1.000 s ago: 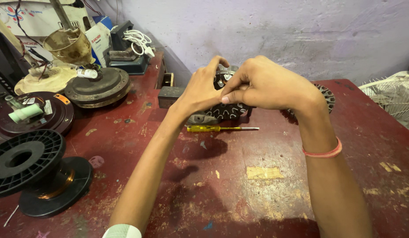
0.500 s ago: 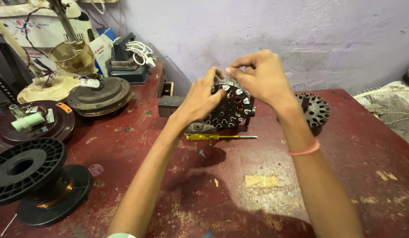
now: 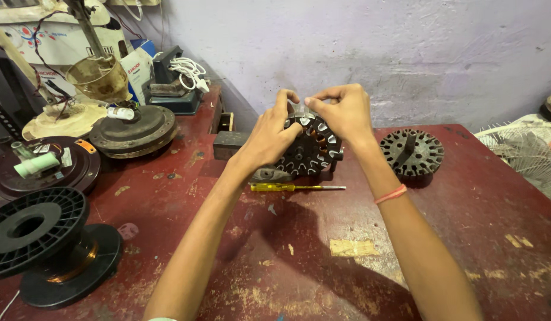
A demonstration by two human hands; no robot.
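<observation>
**Both hands on the upright stator, fingers working at its top rim**

Worn red workbench (image 3: 323, 267), paint scuffed through in patches. At the far left, a large black wire spool (image 3: 32, 232) lying on a second reel with copper wire. Behind these, a round dark fan motor housing (image 3: 133, 128). To the right, well apart from the hands, a bare stator core (image 3: 412, 151) lying flat with its shaft up.

At the centre, toward the back wall, the wound stator (image 3: 314, 151), standing on edge on the bench, slotted face toward the camera, copper windings showing between the teeth. Left hand (image 3: 269, 134) wrapped on its left edge, steadying it. Right hand (image 3: 341, 113) curled over the top right, thumb and fingers pinched narrow at the rim, tips of both hands almost meeting there. Cannot tell whether anything small sits in that pinch.

Just below, near the stator's foot, a yellow-handled screwdriver (image 3: 293, 187), untouched.

Judged as a winding or slot-insulation step at the top slot. Likely calls next for a firm left grip and fine fingertip pressure, without nicking the copper.
</observation>
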